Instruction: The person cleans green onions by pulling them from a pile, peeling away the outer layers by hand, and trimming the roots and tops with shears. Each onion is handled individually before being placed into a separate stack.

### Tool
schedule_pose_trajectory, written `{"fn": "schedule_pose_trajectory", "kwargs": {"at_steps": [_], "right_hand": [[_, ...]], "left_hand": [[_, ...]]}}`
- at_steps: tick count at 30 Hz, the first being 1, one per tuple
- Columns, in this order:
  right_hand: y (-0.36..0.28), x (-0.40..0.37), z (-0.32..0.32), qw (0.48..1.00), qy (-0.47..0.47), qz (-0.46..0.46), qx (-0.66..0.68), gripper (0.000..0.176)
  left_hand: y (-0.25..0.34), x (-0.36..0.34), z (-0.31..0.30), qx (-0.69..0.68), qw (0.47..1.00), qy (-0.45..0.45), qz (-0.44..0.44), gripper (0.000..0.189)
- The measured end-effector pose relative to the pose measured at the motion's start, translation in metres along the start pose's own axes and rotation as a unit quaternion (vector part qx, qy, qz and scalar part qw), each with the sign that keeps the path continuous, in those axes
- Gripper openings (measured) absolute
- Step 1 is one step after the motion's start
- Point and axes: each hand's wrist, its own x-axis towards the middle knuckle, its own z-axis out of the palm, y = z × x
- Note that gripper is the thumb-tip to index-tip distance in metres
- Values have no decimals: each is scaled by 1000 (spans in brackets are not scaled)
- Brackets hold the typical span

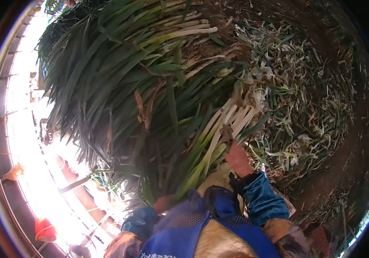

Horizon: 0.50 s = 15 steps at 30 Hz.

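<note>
My right hand (237, 159), reddish with dark, dirty fingers, is over the white stalks of a bunch of long green onions (212, 144). Its fingers look closed on a stalk, though their tips blend into the dark background. The bunch lies slantwise, white ends up and to the right, green leaves running down to the left. Low beside the leaf ends is my left hand (163, 204), blurred, its fingers mostly hidden by my clothing and the leaves. Blue sleeve covers sit on both forearms.
A large heap of green onions (102, 73) fills the upper left, leaves leftward. Stripped skins and leaf scraps (296, 107) cover the ground on the right, beside bare brown soil (343, 172). At the left, a red object (45, 229) stands out in bright glare.
</note>
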Motion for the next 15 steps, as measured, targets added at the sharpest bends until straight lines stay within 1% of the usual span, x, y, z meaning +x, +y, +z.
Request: {"fn": "schedule_pose_trajectory", "kwargs": {"at_steps": [1, 2, 3, 4, 5, 6, 7, 8, 9, 10, 11, 13, 15], "right_hand": [[-20, 1, -1, 993, 41, -101, 49, 55], [-44, 4, 0, 988, 21, -133, 71, 57], [-68, 7, 1, 982, 0, -163, 93, 59], [-91, 15, 0, 985, -82, -127, 87, 61], [-112, 25, -3, 979, -95, -162, 74, 64], [-131, 35, -9, 973, -108, -197, 60, 67], [-132, 46, -7, 970, -90, -212, 81, 68], [-133, 56, -5, 966, -73, -228, 101, 69], [-116, 73, 13, 962, -25, -222, 157, 68], [-107, 78, 12, 965, 10, -215, 150, 69], [-99, 83, 11, 967, 44, -207, 144, 69], [-86, 79, -11, 980, 85, -180, 6, 75], [-55, 66, -4, 976, 46, -156, 146, 77]], "left_hand": [[27, -2, -14, 73, 997, -29, -24, 42], [59, -5, -34, 144, 987, -57, -49, 42], [100, -7, -71, 197, 979, 22, -49, 42], [86, 12, -88, 236, 957, 168, -19, 44], [72, 31, -106, 266, 912, 313, 2, 47], [92, 41, -162, 196, 918, 345, 20, 48], [118, 44, -204, 268, 849, 454, 34, 55], [117, 62, -239, 273, 822, 499, -31, 67], [119, 70, -267, 311, 797, 515, -48, 72], [119, 74, -291, 347, 771, 529, -65, 77], [112, 81, -310, 375, 767, 513, -92, 76], [87, 104, -335, 426, 756, 475, -144, 76], [50, 126, -341, 473, 708, 511, -120, 71]]}}
